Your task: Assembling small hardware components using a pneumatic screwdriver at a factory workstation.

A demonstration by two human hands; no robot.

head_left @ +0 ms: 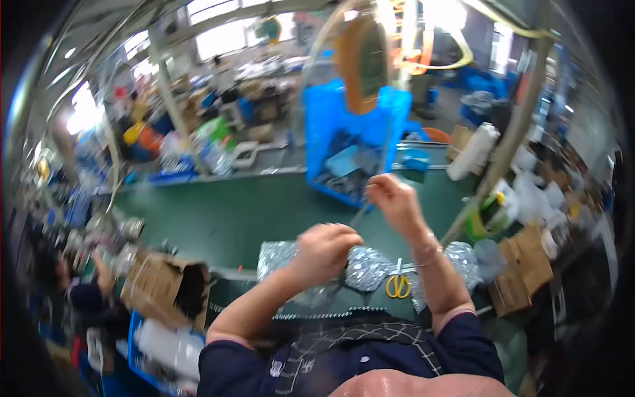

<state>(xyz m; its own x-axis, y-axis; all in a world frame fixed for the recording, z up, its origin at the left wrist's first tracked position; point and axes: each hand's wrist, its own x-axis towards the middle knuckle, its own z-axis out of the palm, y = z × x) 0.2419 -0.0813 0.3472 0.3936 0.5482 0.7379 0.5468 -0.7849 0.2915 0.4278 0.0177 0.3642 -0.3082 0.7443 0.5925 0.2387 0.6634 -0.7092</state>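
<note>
Right hand raised above the green tabletop: fingers drawn together at the tips and appearing to pinch the far end of a thin grey strip. Blur prevents closer identification of the strip. My left hand is set nearer to my body and to the left, its fingers curled inward; the strip's near end runs up to its fingertips — whether I have hold of it there I cannot tell.

Governing relation, as I judge it: the strip lies in the gap between the hands, its long axis slanting from near left to far right. It therefore lies near and left of my right fingertips, far and right of my left hand.

Of the two, my right hand is closer to the blue bin, which stands on the far side. A silvery packet lies on the near side of the strip; yellow-handled scissors rest just right of the packet.
</note>
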